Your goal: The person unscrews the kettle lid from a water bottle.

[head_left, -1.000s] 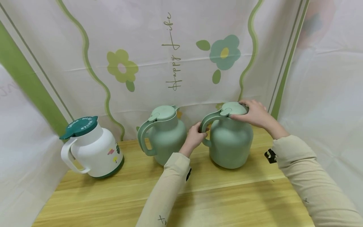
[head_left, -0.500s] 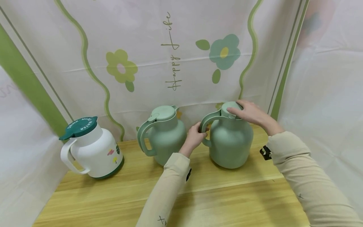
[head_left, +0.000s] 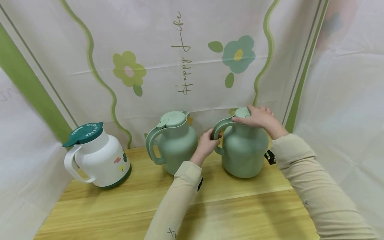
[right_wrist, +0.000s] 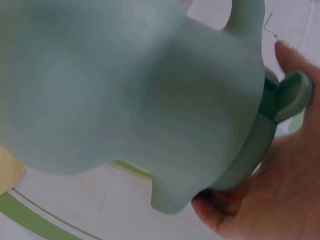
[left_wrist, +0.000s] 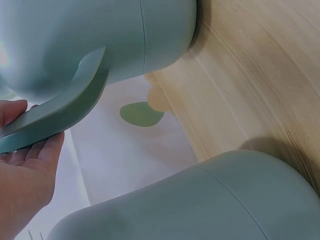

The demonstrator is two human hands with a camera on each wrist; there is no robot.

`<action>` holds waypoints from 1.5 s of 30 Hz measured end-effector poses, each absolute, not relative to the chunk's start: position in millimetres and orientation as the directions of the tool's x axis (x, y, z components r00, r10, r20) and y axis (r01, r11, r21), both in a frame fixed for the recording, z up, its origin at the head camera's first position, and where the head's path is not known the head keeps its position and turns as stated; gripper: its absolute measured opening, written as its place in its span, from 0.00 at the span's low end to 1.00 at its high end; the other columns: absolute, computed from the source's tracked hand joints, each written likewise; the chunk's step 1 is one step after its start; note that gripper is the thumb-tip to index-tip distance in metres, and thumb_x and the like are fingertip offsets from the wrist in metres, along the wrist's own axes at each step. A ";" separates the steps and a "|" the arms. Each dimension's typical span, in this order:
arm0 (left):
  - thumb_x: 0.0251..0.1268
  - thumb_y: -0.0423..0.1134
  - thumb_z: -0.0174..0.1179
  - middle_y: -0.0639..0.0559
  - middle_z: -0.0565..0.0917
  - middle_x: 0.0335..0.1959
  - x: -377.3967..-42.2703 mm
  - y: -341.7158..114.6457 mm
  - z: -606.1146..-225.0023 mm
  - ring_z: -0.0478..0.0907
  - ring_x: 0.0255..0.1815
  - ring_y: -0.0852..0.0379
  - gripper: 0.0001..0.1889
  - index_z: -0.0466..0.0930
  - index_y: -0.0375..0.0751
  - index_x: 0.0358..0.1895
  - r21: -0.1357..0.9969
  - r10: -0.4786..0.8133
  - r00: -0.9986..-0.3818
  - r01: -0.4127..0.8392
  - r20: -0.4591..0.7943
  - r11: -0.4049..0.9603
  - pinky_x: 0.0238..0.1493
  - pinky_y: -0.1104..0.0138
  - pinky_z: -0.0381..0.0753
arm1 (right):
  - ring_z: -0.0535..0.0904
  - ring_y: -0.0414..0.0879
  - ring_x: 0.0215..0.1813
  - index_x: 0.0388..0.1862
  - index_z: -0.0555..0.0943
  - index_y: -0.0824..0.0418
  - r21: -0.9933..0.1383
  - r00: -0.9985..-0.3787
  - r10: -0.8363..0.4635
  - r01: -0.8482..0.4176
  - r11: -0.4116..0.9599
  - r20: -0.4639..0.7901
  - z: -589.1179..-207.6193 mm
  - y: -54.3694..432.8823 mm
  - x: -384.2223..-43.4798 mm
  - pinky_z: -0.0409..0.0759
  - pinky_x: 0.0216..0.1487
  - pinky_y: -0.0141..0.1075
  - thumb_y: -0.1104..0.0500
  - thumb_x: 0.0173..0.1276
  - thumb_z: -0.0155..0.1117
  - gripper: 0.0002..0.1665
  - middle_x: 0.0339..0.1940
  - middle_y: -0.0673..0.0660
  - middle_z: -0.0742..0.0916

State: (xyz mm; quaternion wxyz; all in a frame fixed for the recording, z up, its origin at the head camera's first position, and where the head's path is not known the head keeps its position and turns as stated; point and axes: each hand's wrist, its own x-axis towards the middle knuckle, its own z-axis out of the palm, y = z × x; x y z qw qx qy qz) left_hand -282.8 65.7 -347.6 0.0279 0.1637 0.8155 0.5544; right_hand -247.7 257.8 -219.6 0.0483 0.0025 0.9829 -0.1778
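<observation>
On the right of the head view, a sage-green thermos jug [head_left: 244, 153] stands upright on the wooden table. My left hand [head_left: 207, 143] grips its handle [left_wrist: 65, 110], the thumb on one side and curled fingers on the other. Over its top lies my right hand [head_left: 259, 118], thumb stretched toward the handle end. In the right wrist view its fingers [right_wrist: 215, 212] curl at the edge of the lid [right_wrist: 250, 157] beside the spout [right_wrist: 170, 195]. A small lever [right_wrist: 295, 95] sticks up from the lid below the thumb. Much of the lid is hidden by that hand.
A matching green jug [head_left: 177, 146] stands close by on the left, behind my left forearm. Farther left is a white jug [head_left: 102, 160] with a dark green lid. A flower-printed curtain [head_left: 156, 40] hangs right behind the wooden table [head_left: 120, 213].
My right hand has slid leftward across the lid, its thumb moving toward the handle end and over the lever. The left hand keeps its grip, and the jugs stay in place.
</observation>
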 end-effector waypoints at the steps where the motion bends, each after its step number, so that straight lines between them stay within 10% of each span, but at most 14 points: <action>1: 0.59 0.26 0.53 0.42 0.84 0.51 -282.7 65.5 -347.2 0.78 0.58 0.45 0.21 0.75 0.39 0.57 0.914 0.297 -0.945 0.236 0.137 0.329 0.59 0.54 0.78 | 0.51 0.76 0.67 0.76 0.47 0.69 -0.366 -0.996 -0.001 0.031 0.930 -0.087 -219.3 256.8 -247.6 0.56 0.61 0.63 0.31 0.63 0.51 0.58 0.68 0.82 0.58; 24: 0.60 0.27 0.53 0.39 0.83 0.54 -281.7 64.7 -347.7 0.78 0.58 0.45 0.22 0.74 0.39 0.59 0.908 0.303 -0.943 0.240 0.135 0.344 0.57 0.56 0.79 | 0.62 0.71 0.63 0.76 0.50 0.66 -0.537 -0.997 0.009 -0.037 0.843 0.082 -219.1 266.1 -251.5 0.70 0.55 0.60 0.43 0.63 0.57 0.51 0.70 0.79 0.61; 36: 0.59 0.27 0.54 0.43 0.85 0.51 -279.6 64.8 -345.1 0.79 0.57 0.46 0.20 0.76 0.39 0.56 0.904 0.295 -0.947 0.234 0.128 0.358 0.57 0.57 0.79 | 0.56 0.75 0.67 0.79 0.39 0.49 -0.609 -0.991 0.050 -0.036 0.793 0.124 -217.3 286.7 -237.7 0.66 0.57 0.68 0.33 0.65 0.50 0.53 0.72 0.79 0.52; 45: 0.58 0.27 0.55 0.43 0.85 0.51 -281.2 64.6 -345.9 0.79 0.57 0.46 0.20 0.76 0.39 0.55 0.898 0.302 -0.944 0.241 0.131 0.367 0.57 0.56 0.79 | 0.63 0.69 0.65 0.77 0.46 0.62 -0.712 -0.973 0.092 -0.087 0.697 0.210 -226.2 305.8 -224.0 0.70 0.56 0.60 0.35 0.66 0.51 0.53 0.73 0.75 0.59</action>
